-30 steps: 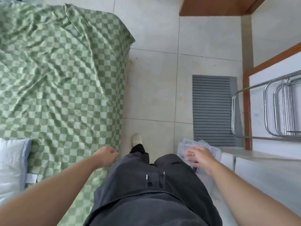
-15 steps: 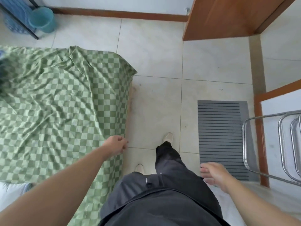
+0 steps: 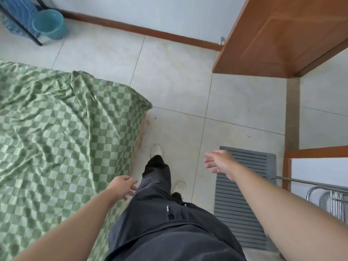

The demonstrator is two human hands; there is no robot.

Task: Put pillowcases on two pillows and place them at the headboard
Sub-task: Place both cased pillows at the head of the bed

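Only one view here, the head camera looking straight down. The bed (image 3: 56, 138) fills the left side, covered by a green and pale checkered sheet (image 3: 79, 117) that's pretty wrinkled, with a bunched fold near its far corner and the edge draped down over the side. No pillow or pillowcase shows up anywhere in this shot, so I can't tell where they are.

Left hand (image 3: 122, 186) hangs just off the near edge of the bed, right next to the dark trouser leg (image 3: 156, 178). Its fingers are loosely curled and hold nothing. Right hand (image 3: 218, 162) is out over the floor at the left edge of the gray ribbed mat (image 3: 243, 200), fingers spread and relaxed, nothing in it either. Both forearms are bare.

The person stands on pale floor tiles (image 3: 178, 87) in light shoes, one foot (image 3: 156, 150) ahead of the other (image 3: 178, 187), close beside the bed.

Other stuff: a wooden door (image 3: 278, 34) stands at the top right, with brown baseboard (image 3: 150, 32) running along the wall. A teal bucket (image 3: 49, 24) sits top left, next to a blue patterned thing under a black frame; can't make out what that is. A chrome rack (image 3: 327, 198) pokes in at the lower right.
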